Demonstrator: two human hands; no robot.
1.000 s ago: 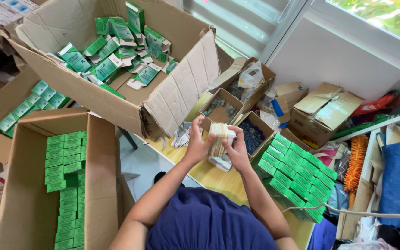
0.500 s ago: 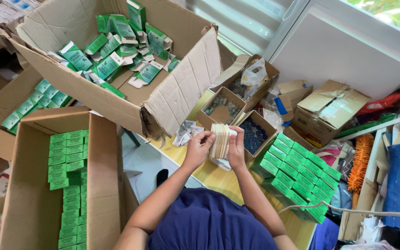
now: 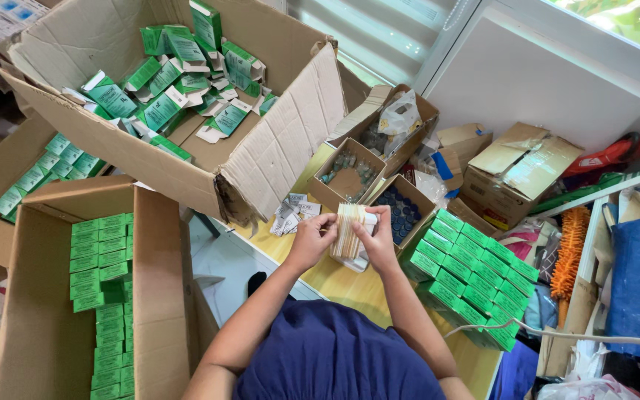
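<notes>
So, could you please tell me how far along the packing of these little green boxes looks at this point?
Done: neat rows of green boxes stand on the table at the right, and more fill the carton at the left. In hand: the left hand and right hand hold a tan stack of flat pieces. Left: a jumble of loose green boxes lies in the big open carton.

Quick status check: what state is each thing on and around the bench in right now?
left hand: gripping stack
right hand: gripping stack
stack of flat cards: upright, held
big carton: open, loose green boxes inside
near carton: open, boxes in rows
green boxes on bench: closed, stacked
</notes>
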